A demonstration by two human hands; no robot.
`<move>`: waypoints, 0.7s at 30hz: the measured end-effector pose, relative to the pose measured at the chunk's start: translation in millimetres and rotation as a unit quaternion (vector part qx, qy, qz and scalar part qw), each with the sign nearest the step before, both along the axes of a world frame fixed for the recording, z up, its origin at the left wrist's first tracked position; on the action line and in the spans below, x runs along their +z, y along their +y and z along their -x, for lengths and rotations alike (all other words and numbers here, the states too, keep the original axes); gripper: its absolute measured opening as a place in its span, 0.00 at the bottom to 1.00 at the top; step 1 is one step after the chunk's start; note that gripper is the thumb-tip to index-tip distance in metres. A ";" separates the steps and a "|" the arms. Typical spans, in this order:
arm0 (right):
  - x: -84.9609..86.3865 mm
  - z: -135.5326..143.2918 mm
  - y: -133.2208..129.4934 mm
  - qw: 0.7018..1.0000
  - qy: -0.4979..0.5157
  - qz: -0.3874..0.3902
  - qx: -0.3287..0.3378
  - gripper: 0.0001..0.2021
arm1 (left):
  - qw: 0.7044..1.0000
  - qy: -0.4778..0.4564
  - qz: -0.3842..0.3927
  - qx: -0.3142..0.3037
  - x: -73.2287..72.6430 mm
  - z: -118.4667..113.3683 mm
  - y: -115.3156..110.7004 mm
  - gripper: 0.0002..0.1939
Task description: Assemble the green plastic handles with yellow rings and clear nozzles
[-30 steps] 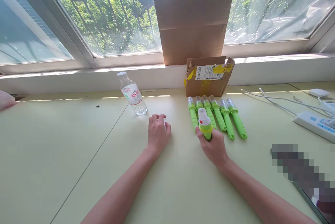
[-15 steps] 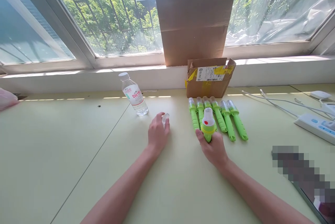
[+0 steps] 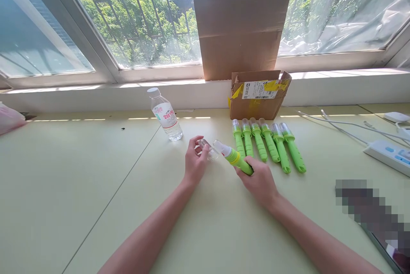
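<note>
My left hand (image 3: 196,160) is closed on a clear ribbed plastic cap (image 3: 208,150), gripping it with thumb and fingers just above the table. In my right hand (image 3: 259,180) is a green-handled light (image 3: 235,157) with yellow rings, a white collar, a red spot and a clear tip. It tilts up to the left, its tip close to the cap's near end; whether they touch I cannot tell. Beyond my right hand lie several capped green lights (image 3: 258,141) side by side, clear ends pointing away from me.
A water bottle (image 3: 166,116) stands beyond my left hand. An open cardboard box (image 3: 253,107) is behind the row of lights. To the right are a white power strip (image 3: 386,153), cables (image 3: 339,122) and a pixelated dark object (image 3: 368,214). A pink bag (image 3: 11,119) sits far left.
My right hand has swung the light from pointing away to pointing left. My left hand has turned the cap towards it, so the two are now close together.
</note>
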State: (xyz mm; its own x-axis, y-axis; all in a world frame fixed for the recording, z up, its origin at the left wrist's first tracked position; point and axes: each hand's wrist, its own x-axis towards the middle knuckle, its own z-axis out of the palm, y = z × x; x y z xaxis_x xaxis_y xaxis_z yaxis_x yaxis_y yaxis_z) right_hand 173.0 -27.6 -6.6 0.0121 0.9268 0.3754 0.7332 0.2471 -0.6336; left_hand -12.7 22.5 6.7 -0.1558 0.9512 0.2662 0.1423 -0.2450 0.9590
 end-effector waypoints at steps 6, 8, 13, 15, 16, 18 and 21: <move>2.0 0.6 -2.6 1.000 -0.023 0.019 0.004 0.08 | 0.977 -0.200 0.074 0.011 -2.1 8.0 10.3 0.17; 2.0 0.7 -3.1 0.999 -0.030 0.020 0.007 0.06 | 0.966 -0.246 0.083 0.016 -1.5 9.9 12.3 0.16; -0.3 1.5 -3.5 0.999 -0.039 0.004 -0.004 0.05 | 0.952 -0.290 0.091 0.023 2.1 9.7 12.5 0.15; -1.1 2.0 -3.7 0.999 -0.050 -0.005 -0.009 0.06 | 0.950 -0.296 0.086 0.042 2.1 8.6 11.9 0.15; -1.3 2.4 -3.9 0.998 -0.057 -0.008 -0.010 0.07 | 0.950 -0.298 0.081 0.054 1.4 8.1 11.6 0.15; -1.3 3.0 -4.3 0.997 -0.070 -0.011 -0.010 0.07 | 0.950 -0.295 0.069 0.071 -0.7 7.3 11.0 0.15; -1.2 3.6 -4.9 0.996 -0.087 -0.015 -0.006 0.08 | 0.957 -0.274 0.059 0.072 -3.6 6.6 9.6 0.16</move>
